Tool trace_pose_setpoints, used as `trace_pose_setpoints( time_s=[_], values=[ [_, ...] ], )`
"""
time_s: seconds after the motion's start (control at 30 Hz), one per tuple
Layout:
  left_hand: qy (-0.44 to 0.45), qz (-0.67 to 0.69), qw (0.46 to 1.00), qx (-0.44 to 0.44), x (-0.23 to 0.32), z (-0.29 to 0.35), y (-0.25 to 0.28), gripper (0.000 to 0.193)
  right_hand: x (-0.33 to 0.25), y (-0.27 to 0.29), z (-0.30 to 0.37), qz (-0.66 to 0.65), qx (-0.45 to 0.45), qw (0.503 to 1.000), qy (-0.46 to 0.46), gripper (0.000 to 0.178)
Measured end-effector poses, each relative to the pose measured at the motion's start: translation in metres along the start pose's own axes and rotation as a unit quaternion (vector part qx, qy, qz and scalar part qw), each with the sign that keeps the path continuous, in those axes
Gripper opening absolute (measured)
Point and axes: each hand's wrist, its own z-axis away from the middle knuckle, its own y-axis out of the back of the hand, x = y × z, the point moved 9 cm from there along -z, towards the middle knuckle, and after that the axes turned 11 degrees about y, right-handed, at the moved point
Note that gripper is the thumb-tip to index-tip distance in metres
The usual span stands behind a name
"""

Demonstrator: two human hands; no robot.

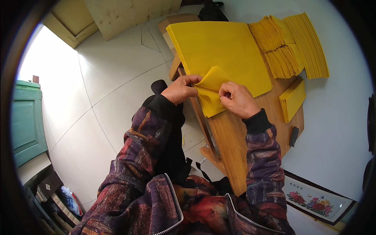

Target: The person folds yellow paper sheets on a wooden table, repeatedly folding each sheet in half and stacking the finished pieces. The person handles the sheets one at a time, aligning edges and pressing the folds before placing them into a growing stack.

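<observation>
A broad stack of yellow paper sheets (223, 47) lies on the wooden table (235, 141). At its near corner a yellow sheet (214, 78) is lifted and bent over into a fold. My left hand (181, 89) pinches the left edge of this sheet between thumb and fingers, beside the table's edge. Curled in, the fingers of my right hand (236, 98) press against the sheet's right side; the fingertips are partly hidden, but they seem to grip the paper.
Pleated yellow paper bundles (274, 39) and a fanned yellow stack (307, 45) lie at the far right. Nearer are a folded yellow packet (293, 100) and a small dark block (293, 136). A framed flower picture (313, 196) stands at lower right, a green cabinet (29, 121) at left.
</observation>
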Motion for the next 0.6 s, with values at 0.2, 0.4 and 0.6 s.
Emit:
trace_pose_setpoints(
  time_s=[0.2,0.4,0.6],
  values=[
    [-0.006,0.012,1.0,-0.007,-0.0009,0.0004,-0.0008,0.044,0.0034,-0.0014,-0.0019,-0.028,-0.016,0.999,-0.007,0.008],
    [-0.001,0.002,1.0,-0.005,0.0003,0.0013,-0.0005,0.043,0.0042,0.0004,-0.0028,-0.038,-0.015,0.999,-0.005,0.009],
    [-0.02,-0.002,1.0,-0.013,-0.0029,-0.0015,0.0003,0.036,0.0036,0.002,-0.0033,-0.063,-0.02,0.998,-0.01,0.008]
  ],
)
